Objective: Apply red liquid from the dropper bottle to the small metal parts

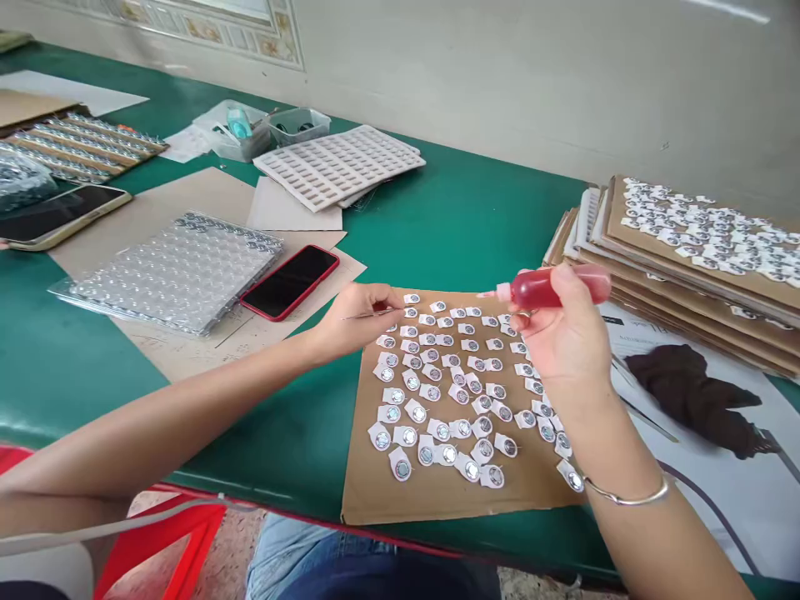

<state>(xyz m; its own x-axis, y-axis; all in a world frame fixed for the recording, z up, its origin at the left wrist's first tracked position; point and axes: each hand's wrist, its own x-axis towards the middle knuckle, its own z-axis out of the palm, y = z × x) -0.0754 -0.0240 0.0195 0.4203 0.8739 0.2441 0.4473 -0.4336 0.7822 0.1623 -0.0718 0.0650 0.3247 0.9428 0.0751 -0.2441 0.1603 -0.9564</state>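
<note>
**Red squeeze bottle (550, 287) being held above rows of discs (417, 412) on cardboard**

One long green table (437, 225) is being used as the work surface. One stack of cardboard sheets (681, 275) is being kept at its right end, with many more white-backed discs (706, 225) being carried on top, too many to count. One brown cardboard sheet (437, 492) is being kept directly beneath both hands, seemingly so that its roughly seventy discs stay within easy reach. One bubble-wrap pack (175, 271) and one white moulded tray (337, 167) are being left farther off, beyond the hands' working area, along with two phones, one red-cased (289, 282) and one gold-edged (59, 215). The right hand (562, 333) is being clenched around the bottle, with its nozzle being pointed left above the sheet. The left hand (356, 321) is being pinched around one thin pick (368, 314), just above the uppermost discs. One metal bangle (625, 497) is being worn on the right wrist
</note>
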